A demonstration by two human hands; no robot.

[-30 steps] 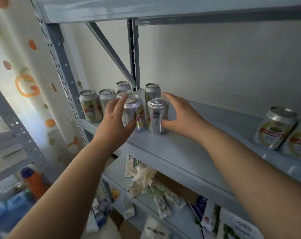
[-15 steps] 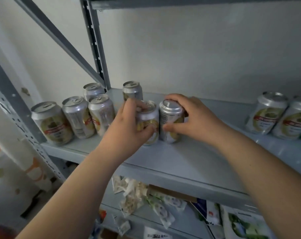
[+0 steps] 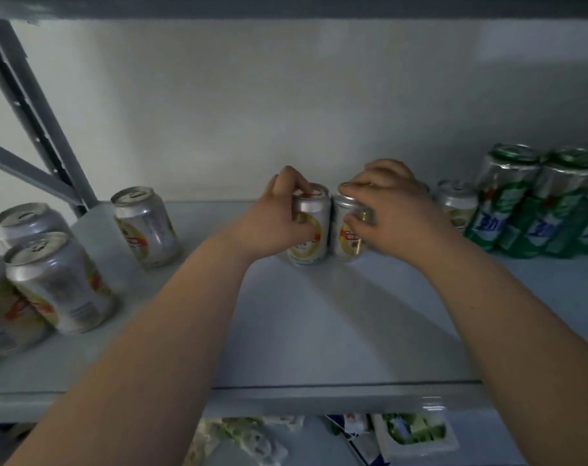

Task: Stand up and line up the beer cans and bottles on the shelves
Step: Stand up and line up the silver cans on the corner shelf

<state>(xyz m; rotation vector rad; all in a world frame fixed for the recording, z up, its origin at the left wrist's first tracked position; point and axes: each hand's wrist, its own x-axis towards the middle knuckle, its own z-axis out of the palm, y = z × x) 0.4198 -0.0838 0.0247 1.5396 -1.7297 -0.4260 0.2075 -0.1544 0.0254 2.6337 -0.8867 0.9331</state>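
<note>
Grey metal shelf (image 3: 319,331), seen from the front in dim light.

- Two silver beer cans are stood upright side by side toward the back middle of the shelf. Their sides are touching or very nearly so; which cannot be told.
- The left-side can (image 3: 314,213) is gripped by the left hand (image 3: 276,223). The fingers are curled over its rim and the thumb is laid against the label.
- The right-side can (image 3: 344,240) is gripped by the right hand (image 3: 397,213). The fingers are wrapped over its top and front, so much of this can is hidden.
- Toward the left end, a lone silver can (image 3: 146,227) is stood near the upright post (image 3: 33,112), well apart from the held pair.
- Further left, a cluster of silver cans (image 3: 60,280) is packed close together at the frame edge, all on their bases.
- To the right, a small silver can (image 3: 455,203) is seen just past the right hand. It is set beside a plastic-wrapped pack of green cans (image 3: 538,210).
- Below the front lip, packets (image 3: 413,432) are laid on a lower shelf; the print is too blurred to read.
</note>
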